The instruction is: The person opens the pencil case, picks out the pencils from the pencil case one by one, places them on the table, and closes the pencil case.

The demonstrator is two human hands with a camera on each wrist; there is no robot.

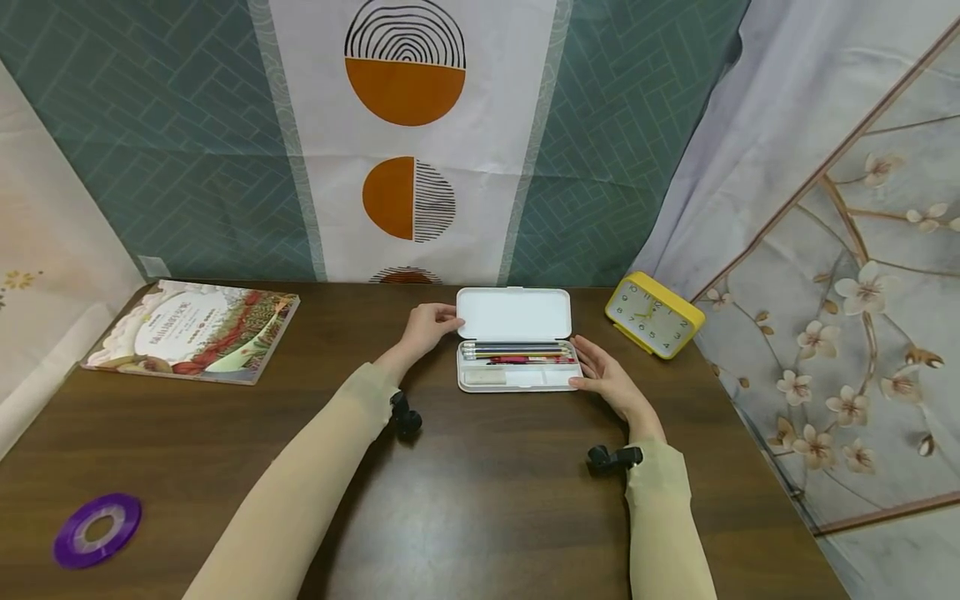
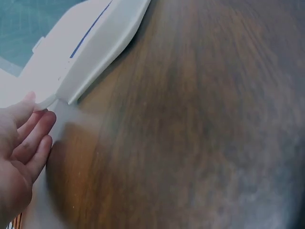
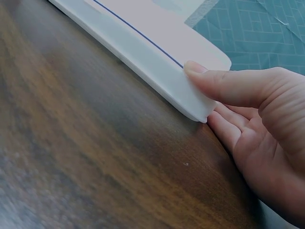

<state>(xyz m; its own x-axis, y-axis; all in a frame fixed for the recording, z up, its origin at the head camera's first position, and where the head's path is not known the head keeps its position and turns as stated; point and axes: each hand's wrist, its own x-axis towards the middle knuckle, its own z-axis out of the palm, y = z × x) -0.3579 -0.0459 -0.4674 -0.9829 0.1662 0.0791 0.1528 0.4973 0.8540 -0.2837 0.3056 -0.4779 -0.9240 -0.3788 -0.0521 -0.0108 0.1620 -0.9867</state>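
A white pencil case stands open on the table, its raised lid (image 1: 513, 313) behind its base (image 1: 525, 388). Several pencils (image 1: 513, 347) and a red item (image 1: 510, 361) lie in the rear compartment; a pale block like an eraser (image 1: 484, 377) sits front left. My left hand (image 1: 427, 332) pinches the lid's left edge between thumb and fingers, seen closely in the left wrist view. At the opposite end, my right hand (image 1: 609, 382) grips the base, thumb on its front corner and fingers along the right side. The right wrist view shows this thumb (image 3: 224, 86) over the rim.
Right of the case, a yellow alarm clock (image 1: 654, 314) stands at an angle. A picture-covered book (image 1: 191, 332) lies at the back left. Near the front left is a purple roll of ribbon or tape (image 1: 69, 542). Patterned cloth (image 1: 637, 125) hangs behind the table (image 1: 465, 500).
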